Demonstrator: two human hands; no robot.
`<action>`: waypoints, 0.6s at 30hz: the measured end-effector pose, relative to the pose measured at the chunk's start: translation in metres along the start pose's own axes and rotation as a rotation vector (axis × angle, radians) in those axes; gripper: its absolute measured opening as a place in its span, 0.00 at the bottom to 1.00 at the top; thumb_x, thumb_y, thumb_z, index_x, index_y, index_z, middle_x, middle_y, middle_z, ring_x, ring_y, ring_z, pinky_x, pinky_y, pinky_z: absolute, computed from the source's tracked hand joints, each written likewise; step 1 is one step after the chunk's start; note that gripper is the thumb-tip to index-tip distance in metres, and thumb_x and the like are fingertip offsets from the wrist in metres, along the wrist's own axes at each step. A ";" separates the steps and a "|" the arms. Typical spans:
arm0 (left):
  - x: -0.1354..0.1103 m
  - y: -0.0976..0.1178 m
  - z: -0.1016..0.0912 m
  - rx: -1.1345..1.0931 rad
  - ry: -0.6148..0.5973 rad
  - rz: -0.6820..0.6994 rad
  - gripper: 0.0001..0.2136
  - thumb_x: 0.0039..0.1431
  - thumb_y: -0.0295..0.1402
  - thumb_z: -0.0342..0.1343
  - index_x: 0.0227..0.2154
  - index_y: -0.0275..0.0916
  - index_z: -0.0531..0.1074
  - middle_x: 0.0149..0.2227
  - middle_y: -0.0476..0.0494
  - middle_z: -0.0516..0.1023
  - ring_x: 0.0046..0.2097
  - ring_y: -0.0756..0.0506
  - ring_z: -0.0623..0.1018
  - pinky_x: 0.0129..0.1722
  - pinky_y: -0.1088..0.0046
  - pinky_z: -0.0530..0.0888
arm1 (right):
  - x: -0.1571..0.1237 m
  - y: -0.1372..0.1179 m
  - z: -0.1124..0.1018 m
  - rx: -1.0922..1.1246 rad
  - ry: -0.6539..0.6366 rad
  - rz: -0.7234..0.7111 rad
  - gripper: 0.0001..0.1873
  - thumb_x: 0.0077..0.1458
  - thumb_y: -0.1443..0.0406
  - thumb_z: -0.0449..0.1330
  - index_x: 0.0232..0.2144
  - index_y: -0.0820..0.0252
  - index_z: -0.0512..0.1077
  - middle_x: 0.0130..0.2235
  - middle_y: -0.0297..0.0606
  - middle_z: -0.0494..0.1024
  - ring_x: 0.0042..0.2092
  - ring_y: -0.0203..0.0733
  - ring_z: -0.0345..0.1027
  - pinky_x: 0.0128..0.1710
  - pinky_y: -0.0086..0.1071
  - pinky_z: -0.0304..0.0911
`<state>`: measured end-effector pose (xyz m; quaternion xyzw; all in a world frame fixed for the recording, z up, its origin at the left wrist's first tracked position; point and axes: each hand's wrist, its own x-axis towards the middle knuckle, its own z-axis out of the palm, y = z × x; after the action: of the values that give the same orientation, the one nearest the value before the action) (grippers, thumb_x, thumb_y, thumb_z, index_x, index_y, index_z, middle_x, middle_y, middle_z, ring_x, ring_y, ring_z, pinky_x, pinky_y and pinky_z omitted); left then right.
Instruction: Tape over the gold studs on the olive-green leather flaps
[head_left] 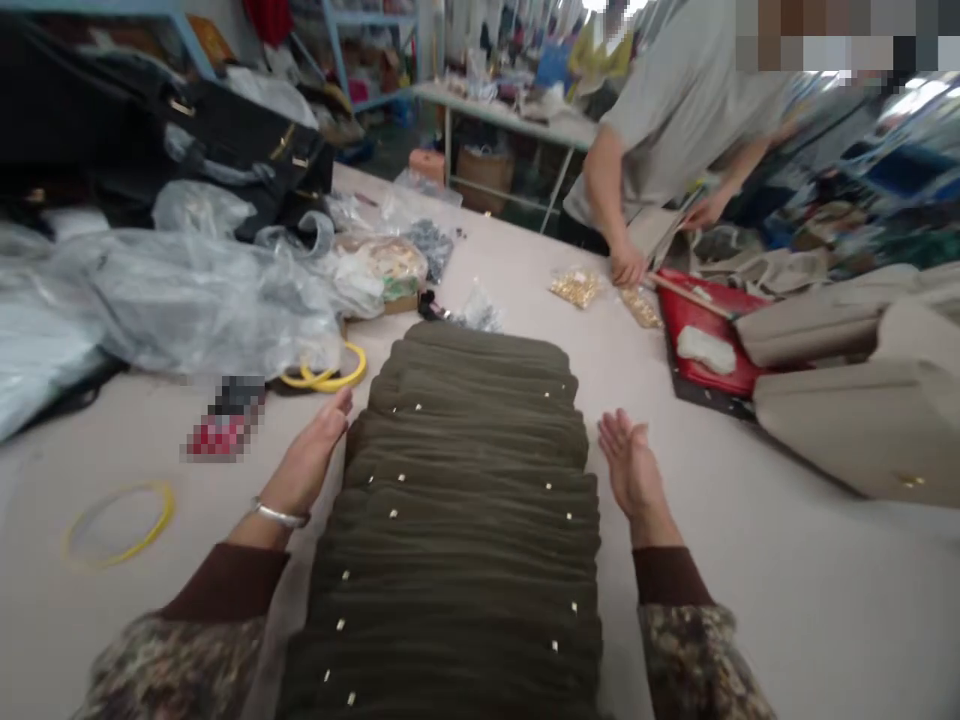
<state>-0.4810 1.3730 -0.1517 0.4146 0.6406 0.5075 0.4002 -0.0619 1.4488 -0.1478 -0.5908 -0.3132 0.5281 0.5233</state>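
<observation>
A long overlapped row of olive-green fabric pieces (457, 500) with small gold studs runs straight ahead of me along the pale work table (750, 570). My left hand (309, 460) stands open beside the row's left edge, holding nothing, with a metal bracelet (279, 515) on its wrist. My right hand (631, 465) is open with the palm up, just off the row's right edge and holding nothing. Nearest my left hand, a yellow cord loop (330, 375) lies on the table.
A co-worker's hand (626, 265) rests near small bags of gold hardware (576, 288) at the far side. Beige bag panels (862, 430) and a red board (705, 320) lie right. Plastic-wrapped goods (187, 300), black bags (225, 140) and another yellow loop (166, 505) lie left.
</observation>
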 end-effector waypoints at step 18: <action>-0.356 -0.052 -0.018 1.009 -0.068 0.256 0.50 0.51 0.45 0.61 0.68 0.42 0.34 0.68 0.27 0.51 0.65 0.26 0.61 0.56 0.42 0.69 | -0.341 0.147 -0.102 -0.932 -0.188 -0.411 0.52 0.53 0.48 0.62 0.68 0.59 0.41 0.70 0.55 0.40 0.68 0.69 0.39 0.61 0.65 0.45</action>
<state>-0.3844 1.0259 -0.1670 0.6473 0.7361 0.1669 0.1060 -0.0756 1.0669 -0.1970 -0.6374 -0.6704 0.2698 0.2673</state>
